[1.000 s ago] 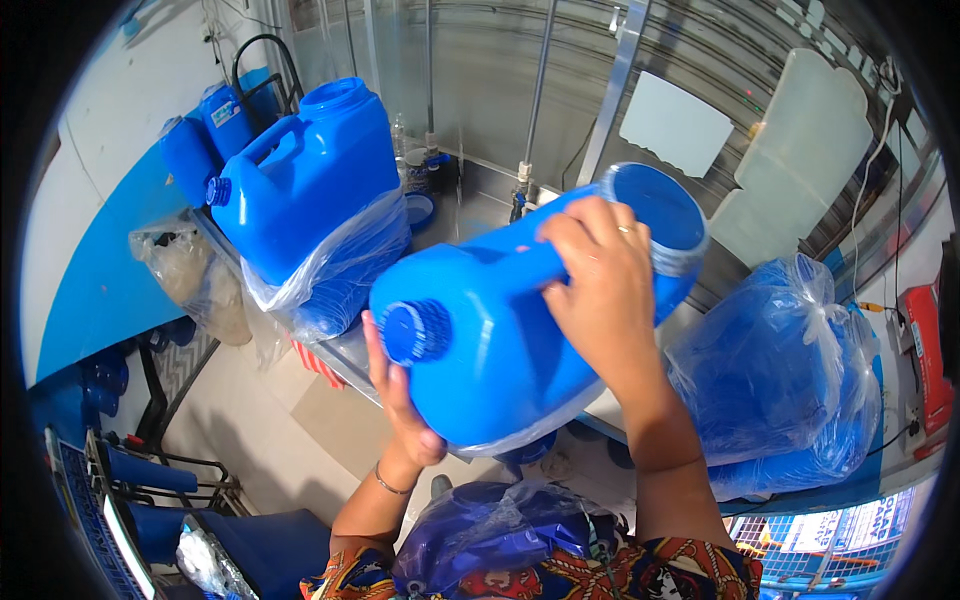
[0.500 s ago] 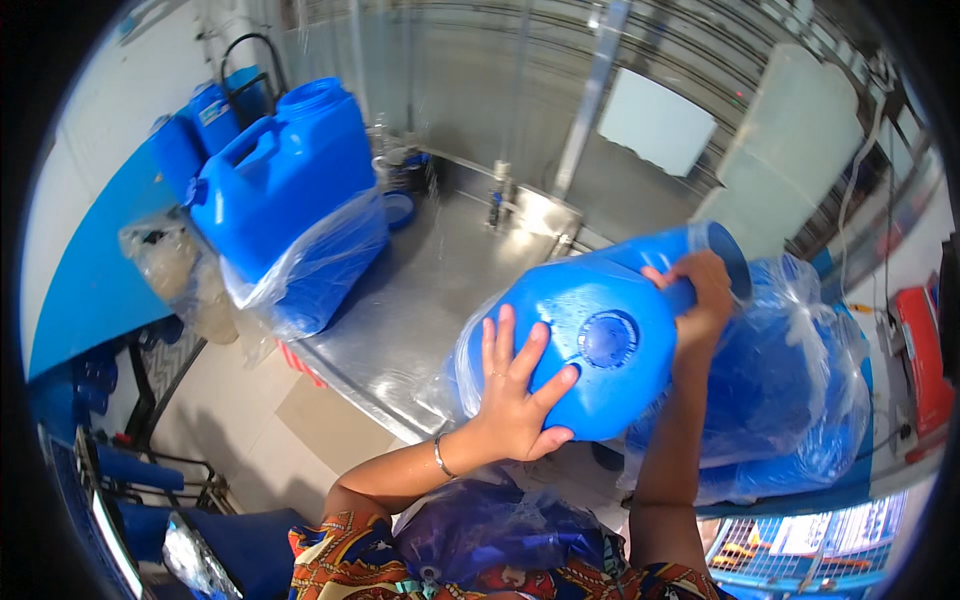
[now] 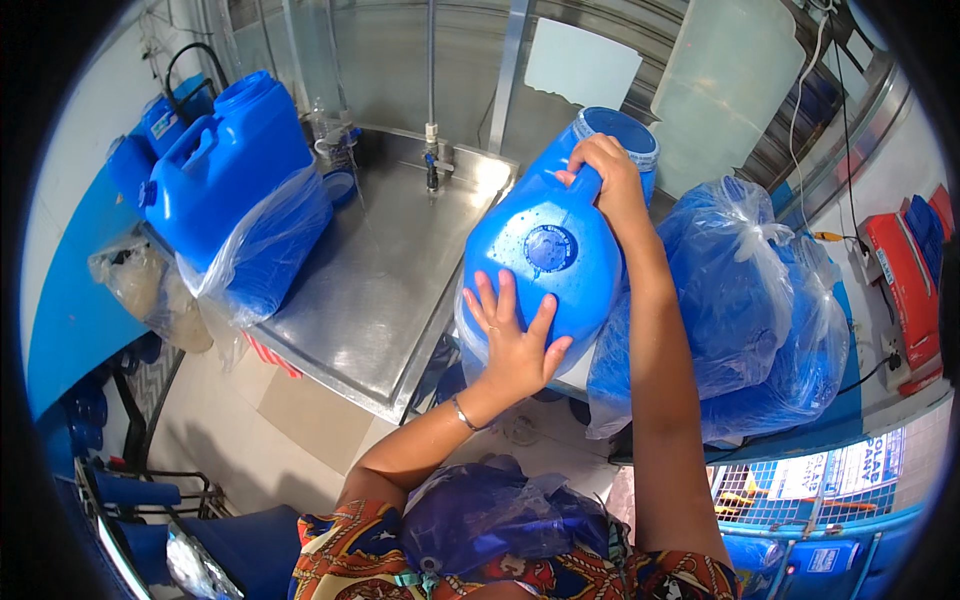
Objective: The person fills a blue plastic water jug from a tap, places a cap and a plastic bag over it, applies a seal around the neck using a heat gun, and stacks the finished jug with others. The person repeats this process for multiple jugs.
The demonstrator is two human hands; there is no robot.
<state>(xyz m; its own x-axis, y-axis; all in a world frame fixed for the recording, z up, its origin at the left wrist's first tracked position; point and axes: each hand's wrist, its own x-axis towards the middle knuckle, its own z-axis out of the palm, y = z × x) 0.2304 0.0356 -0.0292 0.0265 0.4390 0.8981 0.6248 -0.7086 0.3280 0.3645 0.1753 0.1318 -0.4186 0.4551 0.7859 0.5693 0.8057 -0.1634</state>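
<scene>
A blue plastic water jug [image 3: 500, 225] leans in front of me, its wide mouth tilted to the far right. My right hand [image 3: 610, 180] is closed around the jug's handle, close below the mouth. My left hand [image 3: 515, 340] lies spread flat against its near side, just under a round blue cap [image 3: 550, 248]. Clear plastic wrap shows along the jug's lower left side. What bears the jug from below is mostly hidden.
Left of the jug is a steel sink counter [image 3: 350, 290] with a tap [image 3: 432, 170]. Another blue jug [image 3: 245, 170], partly bagged, stands on its left end. Bagged blue jugs [image 3: 730, 300] sit at the right, beside a red box [image 3: 900, 290]. A wrapped purple-blue bundle [image 3: 500, 520] is against my front.
The held jug has swung round, so its mouth points farther away instead of right. Both hands have stayed on it. The whole view has shifted, with surroundings moving left.
</scene>
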